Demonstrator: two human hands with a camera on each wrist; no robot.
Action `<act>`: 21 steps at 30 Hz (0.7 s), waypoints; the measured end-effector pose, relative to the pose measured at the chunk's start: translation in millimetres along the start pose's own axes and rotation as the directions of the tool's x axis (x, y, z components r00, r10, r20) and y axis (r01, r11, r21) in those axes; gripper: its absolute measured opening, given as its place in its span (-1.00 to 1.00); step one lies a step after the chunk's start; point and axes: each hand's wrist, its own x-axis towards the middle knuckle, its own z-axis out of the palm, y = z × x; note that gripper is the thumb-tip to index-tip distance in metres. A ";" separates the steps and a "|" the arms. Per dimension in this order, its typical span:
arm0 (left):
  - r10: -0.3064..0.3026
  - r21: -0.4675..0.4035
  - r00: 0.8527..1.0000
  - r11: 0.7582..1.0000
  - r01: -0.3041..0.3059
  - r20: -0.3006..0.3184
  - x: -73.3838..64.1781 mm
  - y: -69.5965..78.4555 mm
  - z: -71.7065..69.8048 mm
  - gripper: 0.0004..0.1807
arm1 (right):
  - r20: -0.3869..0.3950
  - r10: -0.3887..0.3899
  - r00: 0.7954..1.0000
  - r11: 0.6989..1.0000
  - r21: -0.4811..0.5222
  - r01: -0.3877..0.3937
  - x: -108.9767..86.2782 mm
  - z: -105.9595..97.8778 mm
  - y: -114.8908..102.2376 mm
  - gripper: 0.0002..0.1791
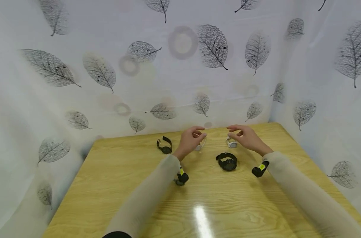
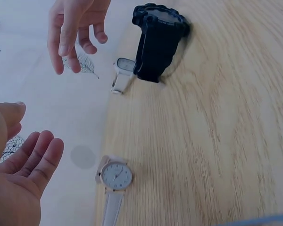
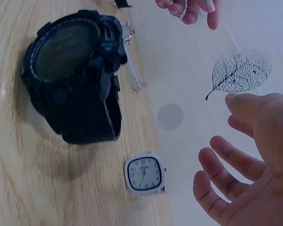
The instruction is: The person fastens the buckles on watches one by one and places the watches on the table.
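Nearest, the wood-grained table (image 1: 88, 191) is being crossed by a left sleeve (image 1: 147, 188) and a right sleeve (image 1: 305, 188), and a streak of light is being reflected from its surface between them. Just past the glare, a small watch (image 1: 179, 182) is being partly hidden by a black wrist camera (image 1: 182, 177). A second wrist camera (image 1: 260, 169) is being worn at the right cuff.

Farther in, between the forearms, a chunky black watch (image 1: 229, 166) is being seen with its face turned to the near side. To the left of the left hand (image 1: 190, 140), a slimmer black watch (image 1: 166, 149) is being shown with its strap arched.

Near the table's far edge, a round-dialled pale watch (image 2: 117, 176) is being partly covered, in the head view, by the left hand; a squarish white watch (image 3: 144, 173) is being slightly overlapped by the right hand (image 1: 246, 136). In the wrist views, both hands are being held clear of these two watches. Each grip is being shown released, the fingers loosely bent and nothing being grasped. The hands are being turned toward each other, a gap being left between them.

Behind everything, a white backdrop (image 1: 174, 82) is being patterned by dark, veined leaves.
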 end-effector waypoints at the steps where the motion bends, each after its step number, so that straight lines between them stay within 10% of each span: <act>1: 0.002 -0.004 1.000 1.000 -0.002 -0.005 -1.4 0.3 -3.1 -0.67 | 0.002 -0.001 1.000 1.000 0.001 0.001 0.5 0.8 -1.6 -0.49; 12: -0.037 -0.048 0.997 0.998 0.034 -0.061 -14.7 -9.6 -20.5 -0.70 | 0.037 -0.026 0.999 0.999 0.043 0.024 7.8 14.9 -13.7 -0.49; 21: -0.178 -0.013 0.970 0.984 0.178 -0.164 -22.3 -14.9 -21.6 -0.65 | 0.111 0.009 0.994 0.992 0.120 -0.023 21.8 26.4 -29.7 -0.48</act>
